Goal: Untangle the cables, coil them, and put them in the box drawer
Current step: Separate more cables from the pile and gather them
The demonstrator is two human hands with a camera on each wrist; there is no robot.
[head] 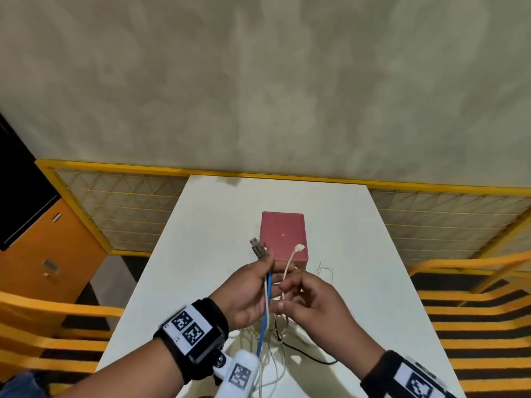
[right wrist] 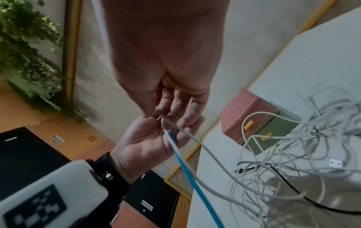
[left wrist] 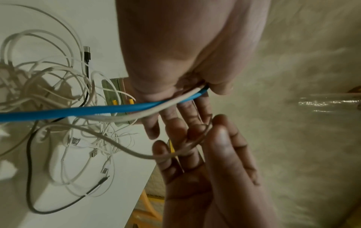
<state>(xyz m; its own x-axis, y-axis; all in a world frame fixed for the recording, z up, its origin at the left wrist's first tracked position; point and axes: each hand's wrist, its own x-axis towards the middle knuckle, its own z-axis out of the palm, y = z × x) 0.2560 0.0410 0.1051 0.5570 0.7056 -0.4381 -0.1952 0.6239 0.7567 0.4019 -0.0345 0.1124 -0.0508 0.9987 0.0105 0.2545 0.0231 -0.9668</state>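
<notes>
From the head, the left hand (head: 247, 294) pinches the blue cable (head: 265, 308) and a white one, lifting their ends clear of the tangle (head: 275, 340) – the red box (head: 283, 235) sits just beyond. At the left wrist, the right hand (left wrist: 205, 154) curls round a pale cable (left wrist: 121, 146), likely teasing it free; at the right wrist, its fingers (right wrist: 175, 106) nip that strand – drawers (right wrist: 273, 128) look shut

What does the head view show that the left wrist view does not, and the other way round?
Only the head view shows the pink top of the box and the USB plugs sticking up from the left hand. Only the left wrist view shows the loose plugs in the tangled pile on the table. Both show the blue cable in the left hand and the right hand pinching a white cable.
</notes>
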